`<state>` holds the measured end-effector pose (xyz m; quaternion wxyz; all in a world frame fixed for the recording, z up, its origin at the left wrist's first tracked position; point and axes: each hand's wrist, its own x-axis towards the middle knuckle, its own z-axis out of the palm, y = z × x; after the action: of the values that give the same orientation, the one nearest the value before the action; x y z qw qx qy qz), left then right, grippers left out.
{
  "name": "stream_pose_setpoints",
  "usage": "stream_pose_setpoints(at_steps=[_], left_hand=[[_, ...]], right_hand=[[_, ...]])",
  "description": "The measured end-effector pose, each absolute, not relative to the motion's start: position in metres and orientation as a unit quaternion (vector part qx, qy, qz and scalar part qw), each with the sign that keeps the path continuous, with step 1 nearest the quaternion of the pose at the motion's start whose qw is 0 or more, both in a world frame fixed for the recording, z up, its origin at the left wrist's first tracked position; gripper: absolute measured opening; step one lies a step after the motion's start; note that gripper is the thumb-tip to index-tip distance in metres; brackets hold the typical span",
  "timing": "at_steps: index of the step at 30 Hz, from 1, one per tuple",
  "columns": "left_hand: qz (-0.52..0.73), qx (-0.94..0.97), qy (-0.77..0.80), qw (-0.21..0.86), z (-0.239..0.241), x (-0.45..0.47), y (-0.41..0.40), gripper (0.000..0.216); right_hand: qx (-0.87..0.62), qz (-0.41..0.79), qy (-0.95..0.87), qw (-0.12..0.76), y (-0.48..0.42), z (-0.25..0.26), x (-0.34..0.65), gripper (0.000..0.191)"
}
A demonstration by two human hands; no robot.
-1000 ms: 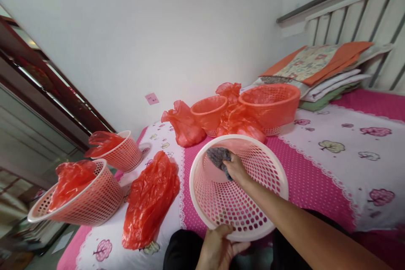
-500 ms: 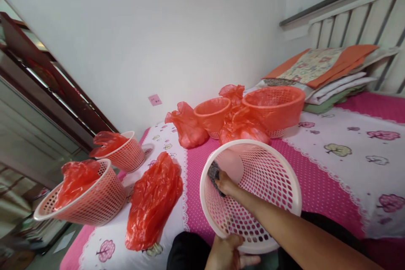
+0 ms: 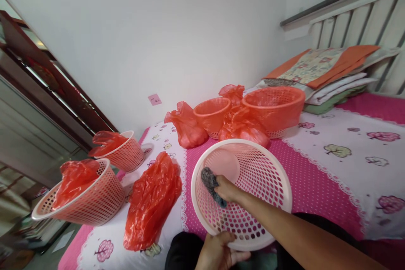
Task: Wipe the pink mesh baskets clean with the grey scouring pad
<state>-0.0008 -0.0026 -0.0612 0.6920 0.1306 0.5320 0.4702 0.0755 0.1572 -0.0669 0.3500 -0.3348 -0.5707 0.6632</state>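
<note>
A pale pink plastic basket (image 3: 286, 177) with a lattice wall is tilted in front of me, its mouth facing up toward my head. My left hand (image 3: 218, 251) grips its near rim, thumb on the inside and fingers underneath. Inside the basket, my right hand (image 3: 228, 187) is closed on a crumpled grey cloth (image 3: 209, 179), against the left part of the inner wall. The cloth partly hides the wall behind it. A crumpled red plastic bag (image 3: 153, 202) lies on the bed to the left of the basket.
Two pink baskets, a large one (image 3: 104, 202) and a smaller one (image 3: 134, 154), hold red bags at left. By the wall stand orange-red bagged baskets (image 3: 210, 114) (image 3: 275, 109) and red bags (image 3: 190, 130). Folded bedding (image 3: 329, 71) is piled at the bed's right end.
The held basket has shifted slightly left, with my left hand on its rim. My right hand and the grey cloth have moved a little left and down along the inner wall.
</note>
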Motion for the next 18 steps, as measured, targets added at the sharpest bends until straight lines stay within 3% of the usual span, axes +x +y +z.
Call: stream_pose_setpoints(at_steps=[7,18], left_hand=[[0.463,0.119,0.544,0.69,-0.042,-0.011,0.002,0.031],[0.461,0.148,0.565,0.668,-0.042,-0.02,0.003,0.037]], right_hand=[[-0.336,0.672,-0.589,0.296,0.137,-0.033,0.087,0.017],[-0.195,0.79,-0.504,0.29,0.122,-0.006,0.099,0.027]])
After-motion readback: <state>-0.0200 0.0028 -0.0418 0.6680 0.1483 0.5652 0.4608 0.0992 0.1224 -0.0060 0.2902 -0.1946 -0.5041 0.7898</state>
